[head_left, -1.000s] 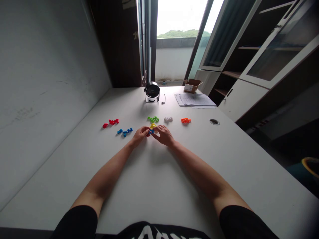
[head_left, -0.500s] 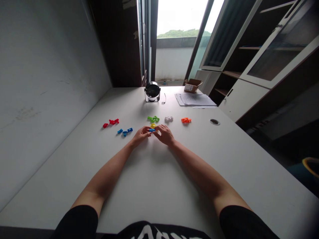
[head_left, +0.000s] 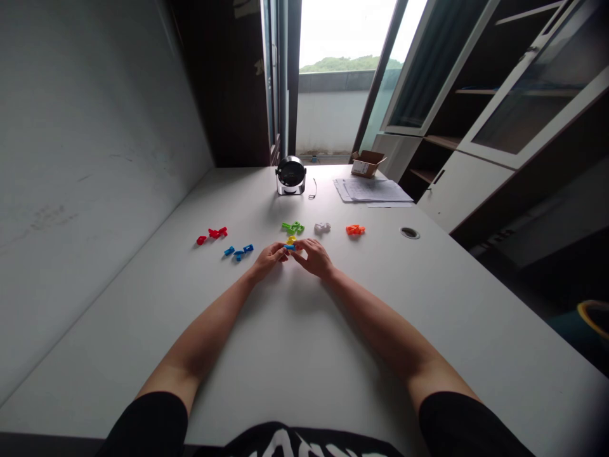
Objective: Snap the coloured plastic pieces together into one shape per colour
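Blue plastic piece [head_left: 290, 247] has shifted slightly farther up the surface since the earlier frame, now pinched between the fingertips of left hand [head_left: 269, 259] and right hand [head_left: 314, 258]. Yellow piece [head_left: 291, 240] lies just beyond. Farther out on the white surface [head_left: 304, 355]: green pieces [head_left: 292, 227], white piece [head_left: 322, 227], orange pieces [head_left: 355, 230], other blue pieces [head_left: 239, 252], red pieces [head_left: 212, 233].

- a black short-sleeved shirt [head_left: 318, 442], dark and matte
- a jagged white print [head_left: 285, 443] on the shirt's front, cut off by the picture's lower edge
- a loose black left sleeve [head_left: 147, 425] with a rounded hem
- a matching black right sleeve [head_left: 451, 425]
- a bare left hand [head_left: 269, 260]
- a bare right hand [head_left: 314, 258]
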A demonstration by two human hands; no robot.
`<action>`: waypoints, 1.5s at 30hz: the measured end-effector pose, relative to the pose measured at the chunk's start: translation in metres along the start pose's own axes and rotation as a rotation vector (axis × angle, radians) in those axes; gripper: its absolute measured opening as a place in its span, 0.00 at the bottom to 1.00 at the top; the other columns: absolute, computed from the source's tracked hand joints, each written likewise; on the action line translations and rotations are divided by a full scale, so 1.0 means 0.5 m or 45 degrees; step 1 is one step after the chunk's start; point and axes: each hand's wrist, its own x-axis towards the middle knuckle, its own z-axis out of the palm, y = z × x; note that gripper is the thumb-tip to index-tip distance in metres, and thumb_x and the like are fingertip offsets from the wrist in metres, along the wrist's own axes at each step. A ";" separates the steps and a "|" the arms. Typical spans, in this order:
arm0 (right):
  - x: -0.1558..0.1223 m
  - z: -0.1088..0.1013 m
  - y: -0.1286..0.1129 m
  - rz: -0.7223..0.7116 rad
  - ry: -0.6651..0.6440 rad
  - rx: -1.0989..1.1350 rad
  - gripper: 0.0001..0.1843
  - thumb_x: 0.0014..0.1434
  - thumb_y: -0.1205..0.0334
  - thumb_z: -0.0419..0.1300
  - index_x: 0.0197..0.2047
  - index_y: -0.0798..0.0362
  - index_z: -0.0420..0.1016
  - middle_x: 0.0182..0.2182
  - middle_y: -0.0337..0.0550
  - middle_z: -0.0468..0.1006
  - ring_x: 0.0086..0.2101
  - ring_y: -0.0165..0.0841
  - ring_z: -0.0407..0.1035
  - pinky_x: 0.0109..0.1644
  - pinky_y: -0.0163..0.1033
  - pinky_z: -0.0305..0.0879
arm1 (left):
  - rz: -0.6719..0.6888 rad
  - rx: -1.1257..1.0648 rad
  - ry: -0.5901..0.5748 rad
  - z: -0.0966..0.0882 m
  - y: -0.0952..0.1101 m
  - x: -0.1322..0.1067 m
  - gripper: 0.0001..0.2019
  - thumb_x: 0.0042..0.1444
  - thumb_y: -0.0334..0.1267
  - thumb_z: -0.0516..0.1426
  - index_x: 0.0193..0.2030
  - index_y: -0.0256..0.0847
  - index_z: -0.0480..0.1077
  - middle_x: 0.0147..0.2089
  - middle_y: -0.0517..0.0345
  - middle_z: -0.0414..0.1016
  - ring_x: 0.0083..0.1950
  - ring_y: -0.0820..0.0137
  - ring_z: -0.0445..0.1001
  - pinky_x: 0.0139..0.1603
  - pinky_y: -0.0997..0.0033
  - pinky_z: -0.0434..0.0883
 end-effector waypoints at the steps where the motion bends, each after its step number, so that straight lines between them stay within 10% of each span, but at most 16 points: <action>1: 0.000 0.001 0.000 -0.009 -0.004 -0.009 0.12 0.66 0.52 0.58 0.48 0.48 0.73 0.38 0.44 0.79 0.40 0.39 0.71 0.49 0.45 0.63 | -0.001 0.007 -0.008 0.000 0.000 0.000 0.19 0.60 0.49 0.59 0.48 0.35 0.74 0.42 0.50 0.77 0.38 0.69 0.75 0.44 0.67 0.71; 45: 0.004 -0.006 -0.003 -0.100 -0.033 -0.128 0.13 0.67 0.50 0.57 0.42 0.49 0.76 0.40 0.47 0.78 0.41 0.40 0.69 0.50 0.47 0.64 | -0.019 -0.140 0.017 -0.002 0.002 -0.005 0.15 0.57 0.45 0.61 0.47 0.38 0.70 0.43 0.53 0.76 0.39 0.69 0.77 0.48 0.64 0.71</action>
